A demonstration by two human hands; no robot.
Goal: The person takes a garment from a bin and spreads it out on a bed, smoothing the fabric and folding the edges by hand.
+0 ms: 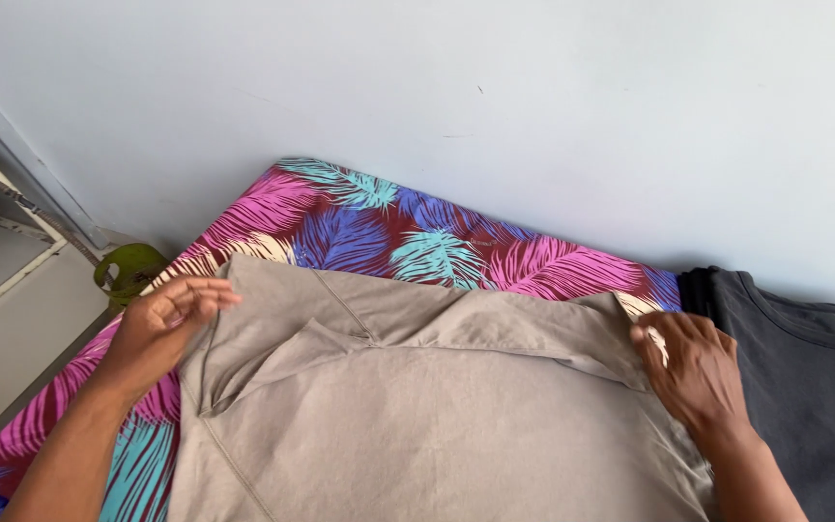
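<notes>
The beige shirt (437,416) lies between both hands, its top edge already folded down. The left hand (161,324) pinches one corner; the right hand (693,372) grips the other — probably pinched, fingers partly hidden. Sides remain unfolded — a dark shirt (804,367) waits beyond the right hand.

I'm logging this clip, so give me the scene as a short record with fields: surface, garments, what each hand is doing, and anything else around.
surface: mattress with a feather-print cover in pink, blue, teal and maroon, against a pale wall
main garment: beige shirt spread flat, top edge folded over
left hand: pinching the shirt's upper left corner
right hand: gripping the shirt's upper right edge
second garment: dark grey T-shirt lying at the right
other: green object on the floor beside the mattress, unclear what it is
</notes>
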